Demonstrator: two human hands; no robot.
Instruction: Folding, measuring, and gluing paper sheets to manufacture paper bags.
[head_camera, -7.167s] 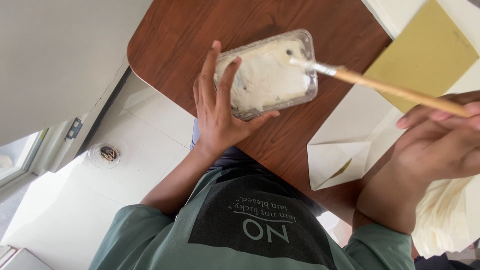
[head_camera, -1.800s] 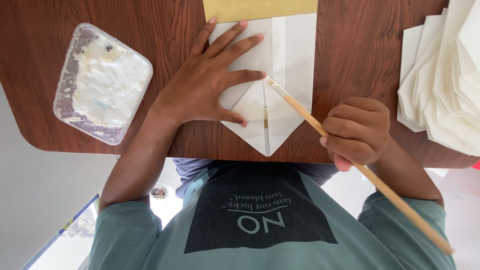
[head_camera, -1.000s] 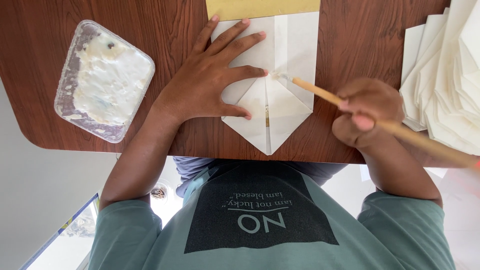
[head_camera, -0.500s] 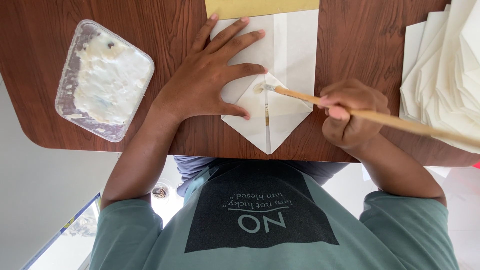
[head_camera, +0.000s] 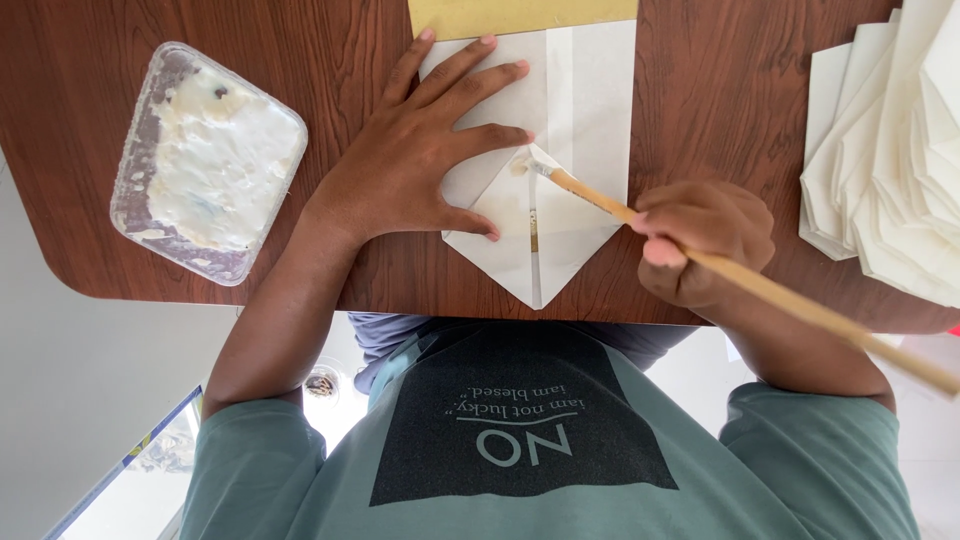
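- Left hand (head_camera: 410, 175) lies spread and flat, grasping nothing, pressing our folded white paper (head_camera: 560, 150) at the centre top of the frame; right hand (head_camera: 705, 240), right of centre, is clenched around a long wooden brush (head_camera: 760, 290).
- Wooden table (head_camera: 300, 40) fills the upper half of the frame, dark brown and rounded at its lower left corner; our grey-green shirt with a black printed panel fills the lower half.
- Stack of folded white papers (head_camera: 890, 160) sits at the right edge, fanned and well apart from the paper we hold.
- Clear plastic tray (head_camera: 205, 160) of white paste rests at the upper left, rounded and rectangular, nearer our left hand than our right.
- Yellow sheet (head_camera: 520, 15) shows as a strip at the top centre, above the white paper.
- Brush's long axis runs from lower right up to its tip, which touches the paper's pointed flap just beside our left index fingertip; the paper lies up and left of our right hand.
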